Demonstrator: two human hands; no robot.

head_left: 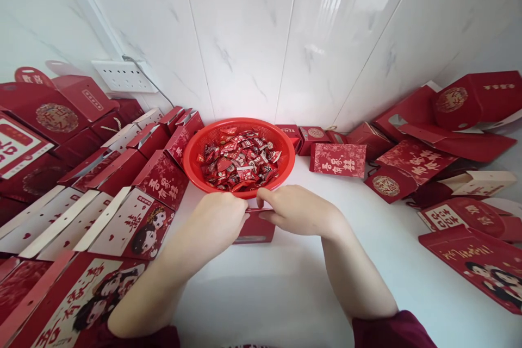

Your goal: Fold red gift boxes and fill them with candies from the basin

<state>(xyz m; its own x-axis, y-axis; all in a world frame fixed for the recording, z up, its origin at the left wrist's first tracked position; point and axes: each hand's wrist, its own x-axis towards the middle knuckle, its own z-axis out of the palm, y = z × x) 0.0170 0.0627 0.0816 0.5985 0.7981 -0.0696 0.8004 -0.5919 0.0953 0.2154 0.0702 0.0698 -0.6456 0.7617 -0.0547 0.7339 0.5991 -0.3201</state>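
A small red gift box (256, 231) stands on the white table in front of the red plastic basket. My left hand (222, 215) grips the box's upper left edge, fingers curled. On the top right edge, my right hand (296, 209) has its fingers bent and pinching. Both hands partly cover the box, so its top is mostly hidden. Just behind them, the round red basket (188, 166) holds many wrapped candies (244, 160) in red and dark wrappers.
Rows of upright red and white gift boxes (161, 176) fill the left side. A red box (338, 160) lies behind at right, and a pile of loose boxes (416, 157) sits farther right. A power strip (126, 76) is on the tiled wall.
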